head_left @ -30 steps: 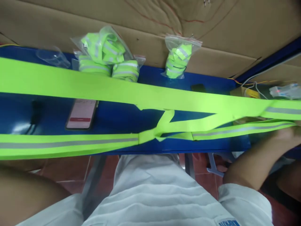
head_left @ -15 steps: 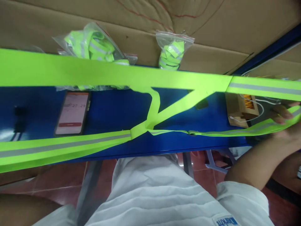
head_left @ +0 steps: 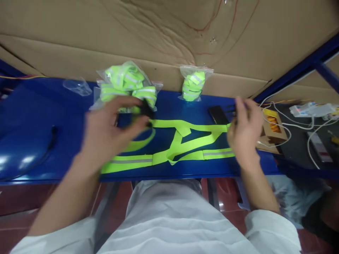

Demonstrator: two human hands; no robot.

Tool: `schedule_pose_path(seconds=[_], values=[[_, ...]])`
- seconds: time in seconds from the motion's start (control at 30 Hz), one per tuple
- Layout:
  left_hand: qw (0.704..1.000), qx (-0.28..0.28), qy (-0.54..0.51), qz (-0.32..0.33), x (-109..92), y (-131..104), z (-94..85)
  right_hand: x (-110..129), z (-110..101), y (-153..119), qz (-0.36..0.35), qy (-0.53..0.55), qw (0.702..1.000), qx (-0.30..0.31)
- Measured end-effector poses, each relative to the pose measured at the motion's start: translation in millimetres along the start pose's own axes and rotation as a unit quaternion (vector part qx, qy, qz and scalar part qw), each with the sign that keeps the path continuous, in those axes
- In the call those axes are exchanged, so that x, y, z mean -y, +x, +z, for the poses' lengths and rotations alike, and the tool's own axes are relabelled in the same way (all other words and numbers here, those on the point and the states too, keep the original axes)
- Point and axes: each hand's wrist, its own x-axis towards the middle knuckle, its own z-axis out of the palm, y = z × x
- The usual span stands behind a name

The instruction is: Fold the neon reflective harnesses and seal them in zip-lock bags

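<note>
A neon-yellow reflective strap harness (head_left: 174, 144) with grey stripes lies along the front of the blue table (head_left: 169, 170). Its straps run between my two hands. My left hand (head_left: 103, 130), blurred by motion, pinches a black plastic buckle piece (head_left: 146, 110) between thumb and fingers, a yellow strap looping below it. On the other side, my right hand (head_left: 246, 130) is closed on a second black buckle piece (head_left: 231, 108), whose prongs point left. The two pieces are well apart. My left hand covers part of the table behind it.
Clear bags of folded yellow straps (head_left: 124, 79) stand behind my left hand; another such bag (head_left: 194, 84) stands at the back middle. A dark phone (head_left: 218, 114) lies near my right hand. Cardboard box (head_left: 274, 123) and white cables are right; a black cable (head_left: 50, 144) lies left.
The harness was stretched wide across the view and has dropped onto the table. Both hands have come inward, each now with a black buckle piece.
</note>
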Motion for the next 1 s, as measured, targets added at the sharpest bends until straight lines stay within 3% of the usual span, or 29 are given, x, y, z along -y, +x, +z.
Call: schedule_pose_path(seconds=[0.07,0.2,0.37,0.6,0.87,1.0], values=[[0.996,0.026,0.012,0.085,-14.3,-0.4,20.8,37.0,5.4,0.7,-0.029,0.016,0.998,0.051],[0.991,0.059,0.025,0.114,-35.8,-3.9,51.4,77.7,17.8,-10.6,-0.088,0.097,0.988,0.085],[0.991,0.067,0.037,0.106,-38.2,-10.9,52.9,84.1,21.7,-18.7,-0.097,0.162,0.98,0.068],[0.992,0.063,0.049,0.101,-40.5,-12.8,48.9,87.7,20.3,-17.5,-0.111,0.149,0.982,0.032],[0.985,0.074,0.09,0.129,-37.9,-14.7,54.9,110.8,29.7,-22.4,-0.124,0.143,0.978,0.085],[0.979,0.125,0.122,0.106,-41.1,-18.7,65.0,119.9,40.8,-28.0,-0.113,0.158,0.976,0.102]])
